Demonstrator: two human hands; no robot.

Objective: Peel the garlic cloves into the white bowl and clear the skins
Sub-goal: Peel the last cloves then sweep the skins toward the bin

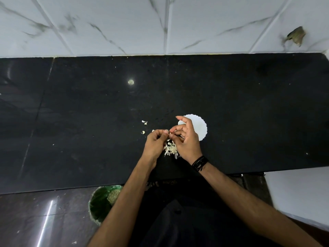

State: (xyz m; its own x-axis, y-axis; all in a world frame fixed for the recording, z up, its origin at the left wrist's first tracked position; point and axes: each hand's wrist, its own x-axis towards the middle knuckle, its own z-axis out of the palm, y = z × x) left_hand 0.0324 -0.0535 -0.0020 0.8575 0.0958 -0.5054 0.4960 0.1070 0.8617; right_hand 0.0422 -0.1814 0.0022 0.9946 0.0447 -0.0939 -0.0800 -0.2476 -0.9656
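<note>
My left hand [155,143] and my right hand [186,139] meet over the black counter [249,113], fingertips pinching a small garlic clove [169,134] between them. Most of the clove is hidden by the fingers. Under the hands lies a pile of pale garlic skins [170,148]. The white bowl [199,128] with a scalloped rim sits just behind my right hand, partly covered by it. A few loose garlic pieces [144,122] lie to the left of the hands.
A green-lined bin [99,202] stands on the floor below the counter's front edge, left of my body. A marbled tile wall [160,24] rises behind the counter. The counter ends at the right near a white surface [299,189].
</note>
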